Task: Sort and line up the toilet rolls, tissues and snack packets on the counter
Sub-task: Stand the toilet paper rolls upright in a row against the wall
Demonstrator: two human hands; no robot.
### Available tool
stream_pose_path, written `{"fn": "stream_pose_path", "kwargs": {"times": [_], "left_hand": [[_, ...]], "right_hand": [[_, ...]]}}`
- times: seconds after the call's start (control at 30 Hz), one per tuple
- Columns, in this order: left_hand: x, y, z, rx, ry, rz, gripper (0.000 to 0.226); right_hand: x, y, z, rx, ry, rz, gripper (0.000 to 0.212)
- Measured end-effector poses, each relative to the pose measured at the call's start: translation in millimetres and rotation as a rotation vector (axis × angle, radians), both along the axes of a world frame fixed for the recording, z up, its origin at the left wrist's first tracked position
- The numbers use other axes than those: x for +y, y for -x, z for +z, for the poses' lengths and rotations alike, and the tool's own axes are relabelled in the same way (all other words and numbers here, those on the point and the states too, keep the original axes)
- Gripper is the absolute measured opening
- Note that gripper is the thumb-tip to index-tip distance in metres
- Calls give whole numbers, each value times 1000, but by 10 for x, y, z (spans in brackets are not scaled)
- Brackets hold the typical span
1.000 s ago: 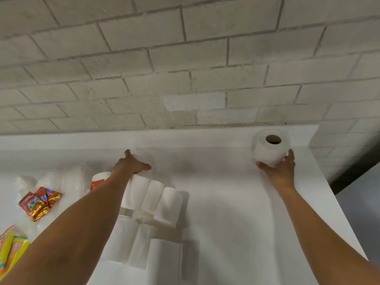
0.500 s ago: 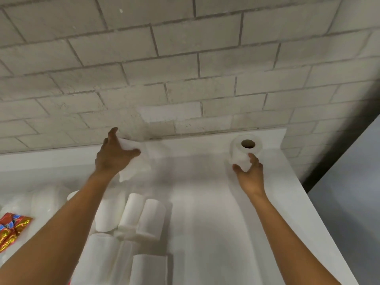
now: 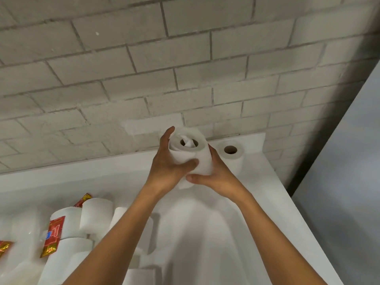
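We have both hands wrapped around 1 toilet roll (image 3: 190, 155), held upright above the counter (image 3: 216, 223) at about 12 o'clock from us, close to the brick wall (image 3: 144, 58). The left hand (image 3: 170, 165) cups the roll's left flank, thumb across the front and fingers curled round the far side. The right hand (image 3: 213, 175) curls under the lower right, thumb pressing the bottom front. A loose bit of paper is tucked into the core, and the outer wrap looks slack; we judge the 2-handed hold is there to keep the wrap from unwinding and to steady the roll for setting down upright.

Just beside it, at 1 o'clock, 1 placed roll (image 3: 231, 155) stands on end in the counter's back right corner, core hole up, not touching the held one as far as we can tell. Likely the start of a row along the back edge, so the held roll probably goes to its left, hole up to match.

At 8 to 9 o'clock lies the unsorted pile of rolls (image 3: 96, 214), lying at mixed angles, 1 with a red label (image 3: 54, 231). A red snack packet (image 3: 83, 199) pokes up behind the pile; another red packet edge (image 3: 4, 246) shows at the far left.

Sorting looks barely begun. Risk: a squeezed soft roll may stand crooked.
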State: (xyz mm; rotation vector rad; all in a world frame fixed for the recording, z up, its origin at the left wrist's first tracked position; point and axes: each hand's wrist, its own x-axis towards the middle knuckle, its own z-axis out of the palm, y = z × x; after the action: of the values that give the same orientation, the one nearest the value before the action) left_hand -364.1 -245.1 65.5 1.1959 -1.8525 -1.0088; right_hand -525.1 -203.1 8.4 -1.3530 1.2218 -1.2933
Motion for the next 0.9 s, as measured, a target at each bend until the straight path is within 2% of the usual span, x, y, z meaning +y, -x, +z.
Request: {"fn": "stream_pose_path", "kwargs": {"times": [0.13, 0.33, 0.43, 0.57, 0.9], "left_hand": [[155, 205, -82, 59, -39, -78, 109], [156, 283, -172, 48, -50, -151, 104], [82, 185, -229, 27, -63, -83, 94], [-3, -55, -341, -44, -81, 2, 86], [-175, -814, -489, -114, -108, 216, 75]], "right_hand": [[50, 160, -31, 28, 13, -38, 78], [32, 487, -134, 55, 21, -184, 78], [-98, 702, -140, 76, 45, -359, 77], [-292, 983, -223, 29, 25, -563, 92], [-668, 1120, -471, 103, 21, -639, 97]]}}
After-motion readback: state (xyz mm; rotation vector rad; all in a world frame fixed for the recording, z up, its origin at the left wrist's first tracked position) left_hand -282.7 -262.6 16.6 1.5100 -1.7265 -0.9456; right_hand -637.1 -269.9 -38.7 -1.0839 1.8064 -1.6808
